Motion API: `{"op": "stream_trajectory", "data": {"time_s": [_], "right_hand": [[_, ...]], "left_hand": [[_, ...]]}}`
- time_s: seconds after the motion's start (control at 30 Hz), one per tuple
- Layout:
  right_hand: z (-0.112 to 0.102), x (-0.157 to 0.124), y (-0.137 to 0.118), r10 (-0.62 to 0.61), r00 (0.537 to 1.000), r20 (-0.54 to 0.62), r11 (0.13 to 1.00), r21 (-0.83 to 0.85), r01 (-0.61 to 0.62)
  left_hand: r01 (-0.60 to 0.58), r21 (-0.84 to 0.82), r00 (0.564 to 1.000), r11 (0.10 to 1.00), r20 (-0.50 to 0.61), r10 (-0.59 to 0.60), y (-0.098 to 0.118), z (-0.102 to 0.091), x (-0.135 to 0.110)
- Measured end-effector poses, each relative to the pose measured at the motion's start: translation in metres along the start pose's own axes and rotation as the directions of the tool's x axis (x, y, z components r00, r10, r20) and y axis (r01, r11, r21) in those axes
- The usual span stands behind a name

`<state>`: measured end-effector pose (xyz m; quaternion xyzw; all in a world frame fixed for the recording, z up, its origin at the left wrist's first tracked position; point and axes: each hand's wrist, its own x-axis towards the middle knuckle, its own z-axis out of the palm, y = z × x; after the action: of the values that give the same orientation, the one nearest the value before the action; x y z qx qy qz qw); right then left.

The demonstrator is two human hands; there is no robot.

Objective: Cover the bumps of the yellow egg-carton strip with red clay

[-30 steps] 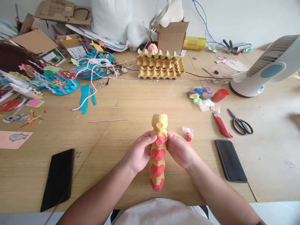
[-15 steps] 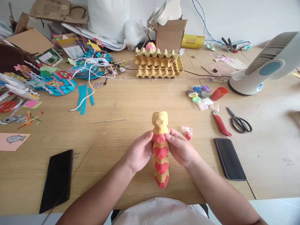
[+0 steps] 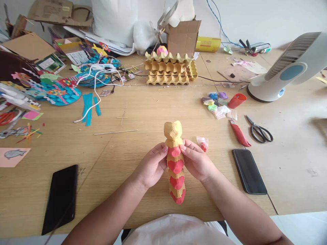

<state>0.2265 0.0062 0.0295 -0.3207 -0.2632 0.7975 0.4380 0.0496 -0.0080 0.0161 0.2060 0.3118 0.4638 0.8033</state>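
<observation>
Between my two hands is an egg carton strip [image 3: 175,166], a row of bumpy tan cups with red patches on several of them and plain yellowish cups at the far end. My left hand [image 3: 153,165] grips its left edge, thumb on top near the uppermost red patch. On the opposite edge, my right hand [image 3: 198,161] pinches the strip the same way. The fingers beneath it are partly hidden. Just beyond my right hand lies a small clear bag [image 3: 203,144] with red material inside.
Right: a red-handled cutter [image 3: 239,133], scissors [image 3: 259,130], a phone [image 3: 249,172], a red cup [image 3: 237,100], bags of coloured clay [image 3: 216,105] and a white fan [image 3: 283,73]. Left: a black tablet [image 3: 60,199] and thin sticks [image 3: 115,132]. Egg cartons [image 3: 167,80] stand at the back.
The strip's near end has swung slightly to the right, so it tilts a little. Both hands keep their hold. The whole view has shifted slightly.
</observation>
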Motion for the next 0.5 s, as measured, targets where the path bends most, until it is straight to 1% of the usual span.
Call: {"op": "stream_trajectory", "data": {"time_s": [0.23,0.4,0.5], "right_hand": [[0.0016,-0.0002,0.0006,0.01,1.0,0.002,0.999,0.031,-0.01],[0.001,-0.0011,-0.0026,0.012,0.998,0.055,1.0,0.0,-0.012],[0.0004,-0.0009,-0.0017,0.007,1.0,0.027,1.0,0.017,-0.007]], "left_hand": [[-0.008,0.004,1.0,1.0,-0.005,0.008,-0.0011,-0.0014,0.0013],[-0.004,0.029,1.0,1.0,0.024,0.003,-0.0001,-0.0031,0.0006],[-0.03,0.044,0.999,0.999,0.038,0.028,0.0003,-0.0027,0.0008]]}}
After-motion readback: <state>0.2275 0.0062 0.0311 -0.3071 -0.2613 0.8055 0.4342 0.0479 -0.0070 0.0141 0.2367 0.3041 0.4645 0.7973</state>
